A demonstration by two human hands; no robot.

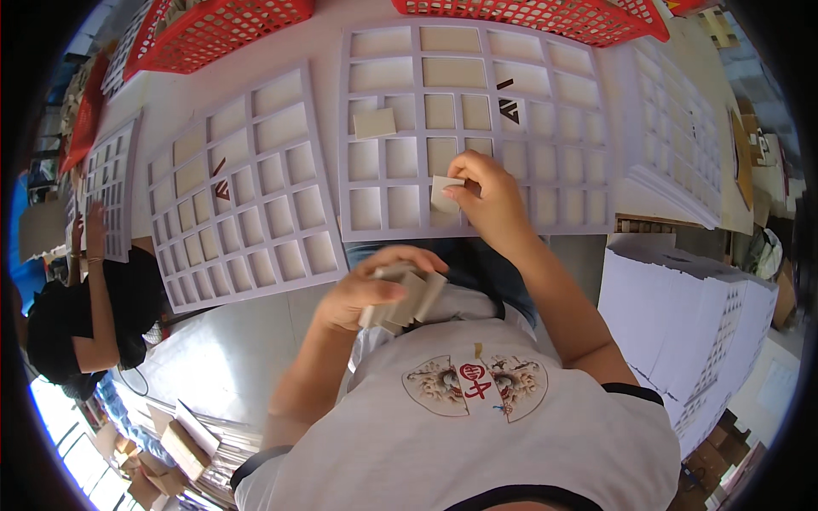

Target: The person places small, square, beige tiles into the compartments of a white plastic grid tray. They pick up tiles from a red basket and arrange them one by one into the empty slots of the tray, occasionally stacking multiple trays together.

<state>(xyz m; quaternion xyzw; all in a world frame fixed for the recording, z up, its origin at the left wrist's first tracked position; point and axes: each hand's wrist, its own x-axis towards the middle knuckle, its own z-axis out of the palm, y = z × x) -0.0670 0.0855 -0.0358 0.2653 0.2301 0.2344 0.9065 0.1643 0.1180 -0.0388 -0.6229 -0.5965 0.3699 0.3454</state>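
In front of me lies a white grid board [411, 94] with square and rectangular recesses, some of them filled with beige pieces. My right hand [487, 194] pinches a small beige square tile [444, 198] between thumb and fingers, over a recess in the board's near row. My left hand [375, 288], close to my body and below the board's near edge, is closed round a loose stack of similar beige tiles [415, 298]. One beige rectangular tile [375, 123] rests askew across the dividers at the board's left. Whether the pinched tile touches the recess floor, I cannot tell.
A second grid board [247, 140] lies to the left, with a stack of boards [673, 128] at the right. Red plastic baskets [226, 38] line the far side. At the far left another person [89, 315] reaches over a board. White cartons [682, 315] stand at lower right.
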